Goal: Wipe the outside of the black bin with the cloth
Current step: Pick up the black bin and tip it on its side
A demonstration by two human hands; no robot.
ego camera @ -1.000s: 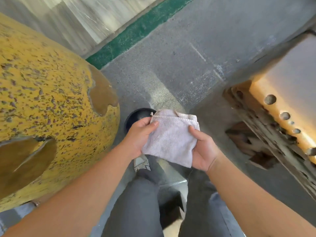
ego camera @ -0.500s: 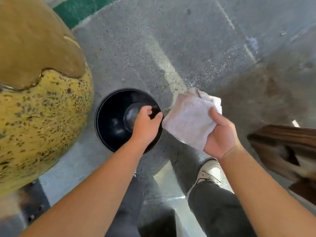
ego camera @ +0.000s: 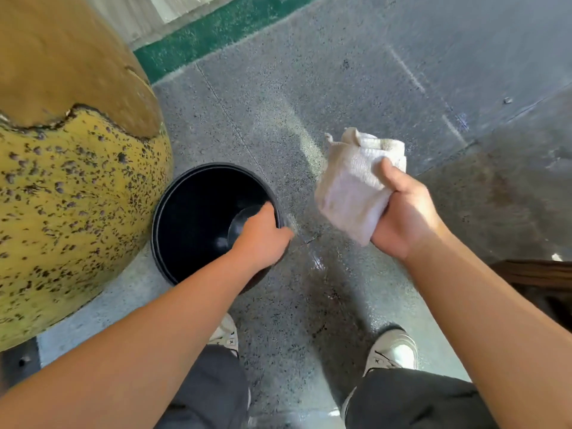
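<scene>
A round black bin (ego camera: 192,212) stands upright on the grey floor, seen from above with its dark inside showing. My left hand (ego camera: 263,238) grips the bin's right rim, fingers curled over the edge. To the right of the bin and apart from it, my right hand (ego camera: 402,218) holds a folded white cloth (ego camera: 353,187) up in the air, thumb pressed on top of it.
A large yellow speckled rounded object (ego camera: 71,193) sits tight against the bin's left side. A green strip (ego camera: 216,29) runs along the far floor edge. A dark wooden piece (ego camera: 538,274) is at the right. My two shoes (ego camera: 393,351) stand below on speckled floor (ego camera: 309,103).
My left hand let go of the cloth and took hold of the bin's rim. The right hand keeps the cloth and has drifted right. The view tilted down onto the bin.
</scene>
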